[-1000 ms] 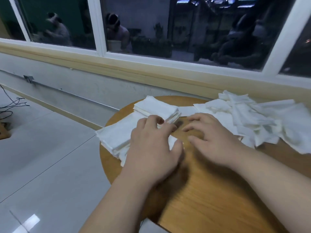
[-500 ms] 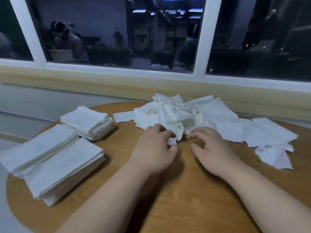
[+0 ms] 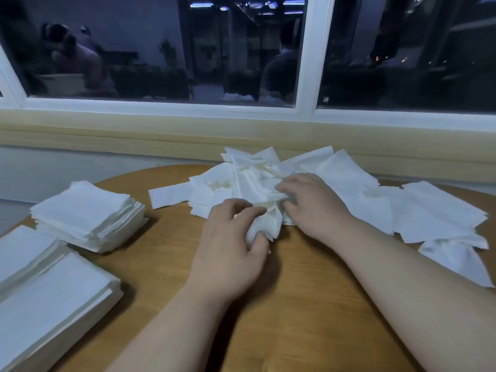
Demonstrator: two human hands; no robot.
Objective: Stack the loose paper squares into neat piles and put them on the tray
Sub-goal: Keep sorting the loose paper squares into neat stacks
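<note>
matt paper squares point(image 3: 338, 183), wood table point(image 3: 295, 304)

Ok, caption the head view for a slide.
Left hand pinches paper from the loose heap; right hand rests on it.

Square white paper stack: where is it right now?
Head view: the square white paper stack sits left on the round wooden table, beyond two larger white piles, left of the loose paper heap.
</note>
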